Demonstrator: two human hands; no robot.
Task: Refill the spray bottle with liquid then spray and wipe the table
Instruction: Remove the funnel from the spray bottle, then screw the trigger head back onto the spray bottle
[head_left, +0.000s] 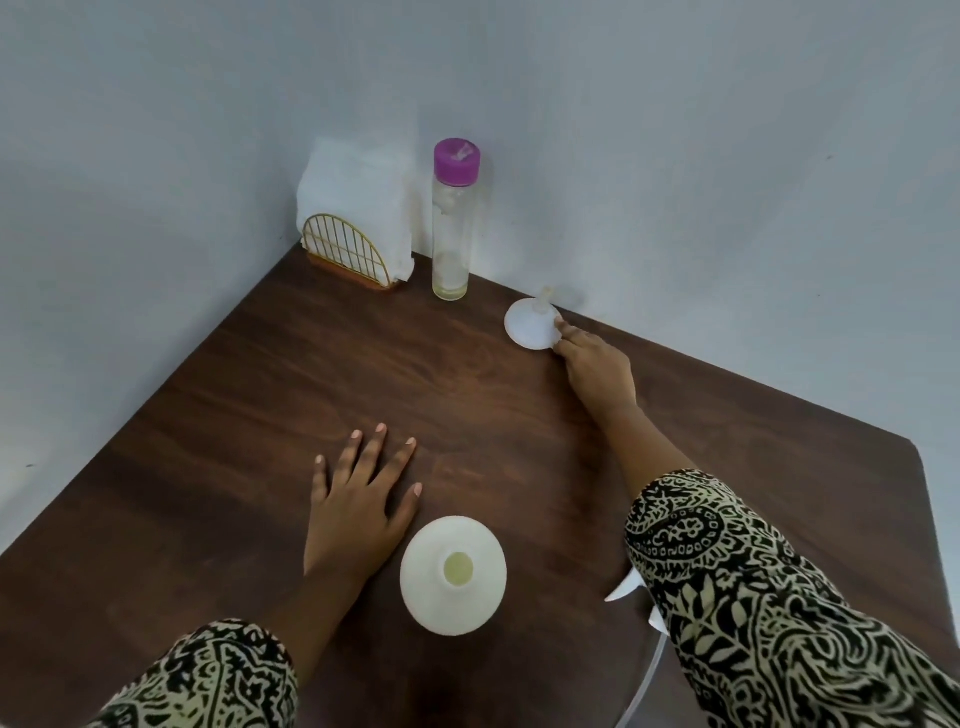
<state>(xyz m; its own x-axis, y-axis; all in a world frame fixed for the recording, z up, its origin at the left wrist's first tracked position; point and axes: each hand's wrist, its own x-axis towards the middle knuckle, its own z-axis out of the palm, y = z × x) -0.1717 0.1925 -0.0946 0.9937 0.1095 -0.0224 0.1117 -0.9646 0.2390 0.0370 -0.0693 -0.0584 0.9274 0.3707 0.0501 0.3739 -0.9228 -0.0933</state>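
Dark wooden table (260, 389), pale walls (675, 156); right hand (597, 374) seemingly pinches funnel (530, 328).

We see a brown table (260, 389). On it stand a napkin holder (349, 254), a tall bottle (453, 228), a funnel (530, 326) and a white bottle (431, 597)

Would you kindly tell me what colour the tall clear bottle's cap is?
Purple cap, seen best in the head view.

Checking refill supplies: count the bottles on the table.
2. The purple-capped clear bottle stands at the back beside the napkin holder; the white spray bottle, uncapped, stands near the front edge beside the left hand.
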